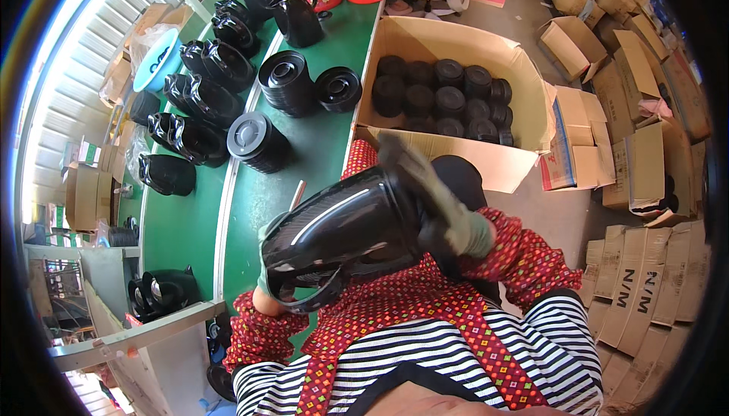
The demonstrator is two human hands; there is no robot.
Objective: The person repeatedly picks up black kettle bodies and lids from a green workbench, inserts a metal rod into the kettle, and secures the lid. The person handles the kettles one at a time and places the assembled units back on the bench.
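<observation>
A glossy black jug [342, 222] lies tilted across my lap, its handle loop toward my body. My left hand [263, 275], in a pale green glove, is closed round the jug's left end; the jug hides most of its fingers. At the jug's right end is my right hand [437, 199], gloved in grey-green with a dark palm. It is smeared by motion, so the grip of its fingers cannot be made out. On the green bench beyond stand stacks of round black lids [258, 142], close to my left side.
Several black jugs [216, 101] stand in rows along the green bench [182, 222]. A large open carton [456, 36] of stacked round black parts stands ahead to the right. More cartons [638, 287] crowd the right side. A blue basin [158, 63] sits far left.
</observation>
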